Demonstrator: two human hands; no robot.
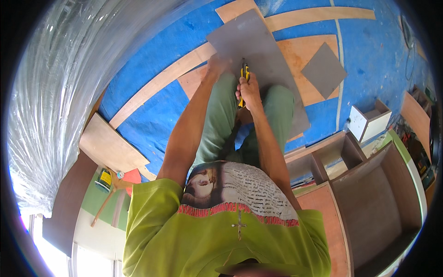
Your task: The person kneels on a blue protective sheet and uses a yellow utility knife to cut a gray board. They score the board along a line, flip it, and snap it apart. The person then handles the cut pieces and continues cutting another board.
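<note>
A long grey sheet lies slantwise in front of me, across several wooden pieces and beside my knees. My right hand is closed around a yellow-and-black utility knife. Its dark tip points away from me over the sheet; whether it touches the surface I cannot tell. At the sheet's left edge is my left hand, smeared by motion, so its fingers cannot be made out. A smaller grey square rests on a wooden board to the right.
Blue sheeting covers the floor, with a long wooden strip at left. Clear plastic hangs on the far left. At right stand a small white box and an open brown cabinet. A yellow-green can is at lower left.
</note>
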